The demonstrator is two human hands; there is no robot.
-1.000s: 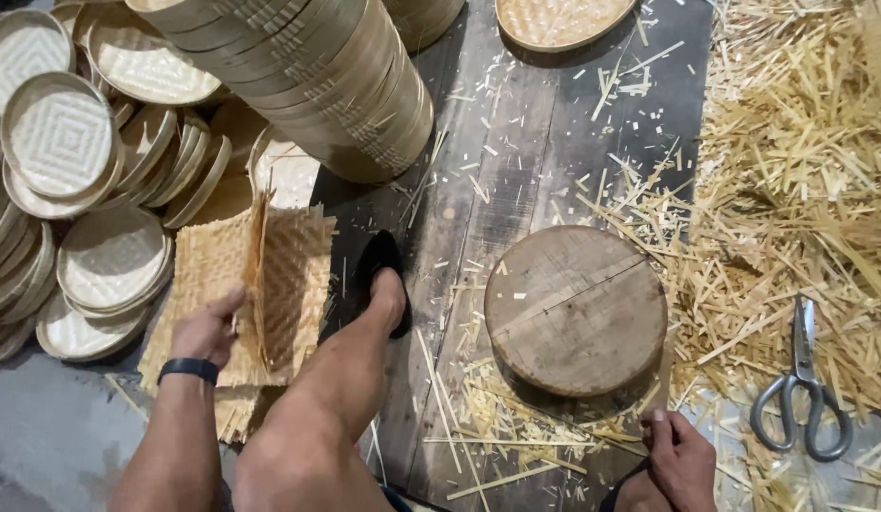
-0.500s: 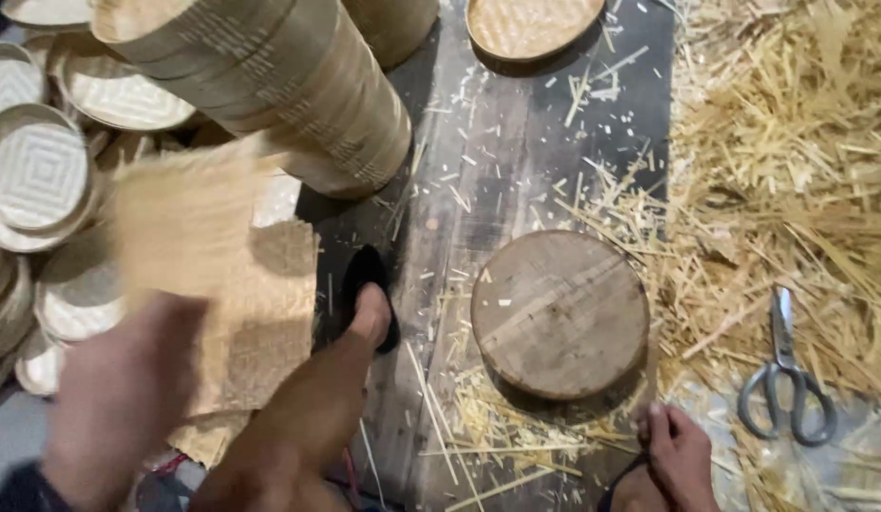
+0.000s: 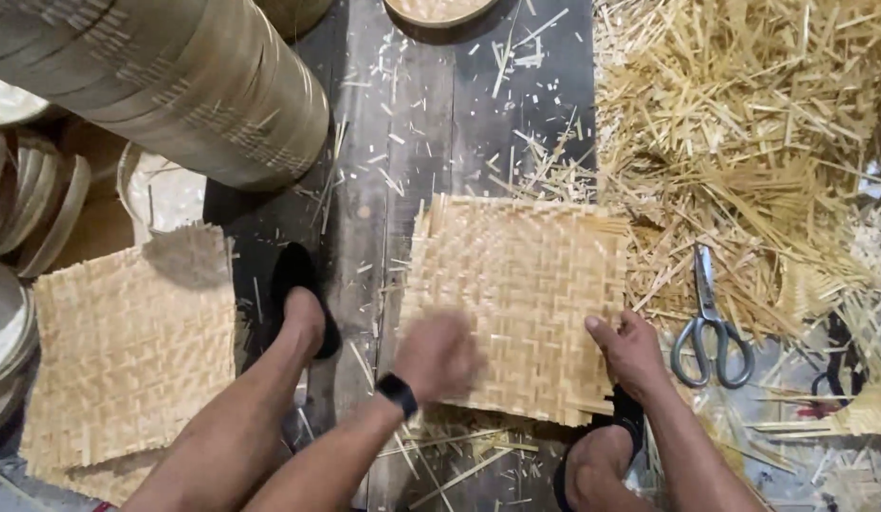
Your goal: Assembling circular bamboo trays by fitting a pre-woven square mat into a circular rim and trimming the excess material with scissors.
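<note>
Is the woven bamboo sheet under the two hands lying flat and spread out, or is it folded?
Spread flat. The woven bamboo sheet lies open with all four edges showing, the left hand pressing on it and the right hand at its right edge.

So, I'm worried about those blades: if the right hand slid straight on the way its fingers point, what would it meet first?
Probably not the scissors: the right hand points up-left across the woven mat, so more mat comes first.

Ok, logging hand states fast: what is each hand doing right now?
Left hand: blurred, resting on the woven bamboo mat; grip cannot be told.
Right hand: closed on the mat's right edge.
</note>
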